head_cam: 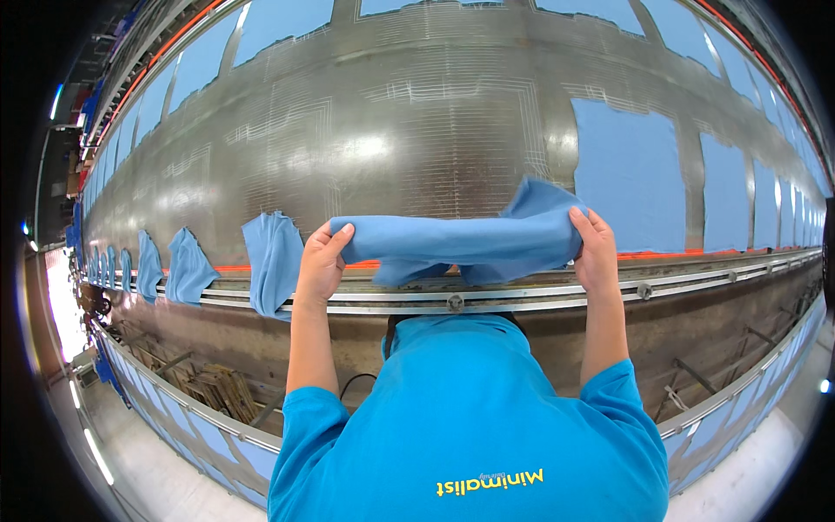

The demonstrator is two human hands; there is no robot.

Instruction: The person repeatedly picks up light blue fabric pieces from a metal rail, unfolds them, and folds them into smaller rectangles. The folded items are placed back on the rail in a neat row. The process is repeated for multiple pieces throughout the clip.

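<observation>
A blue fabric piece [456, 238] stretches between my two hands above the near edge of the long table [417, 150]. My left hand [323, 258] pinches its left end between thumb and fingers. At the opposite end, my right hand [595, 248] grips the cloth in the same way. One corner of the fabric flares up beside the right hand, and loose folds hang below the taut band. Just left of my left hand, a crumpled blue fabric piece [273, 261] drapes over the table's metal rail [417, 303].
More crumpled pieces [186, 264] hang along the rail to the left. Flat blue panels [629, 176] lie on the table at right, with others [284, 26] along its far side. Clamp knobs [455, 303] project from the rail. Behind me runs another table [215, 430] with blue panels.
</observation>
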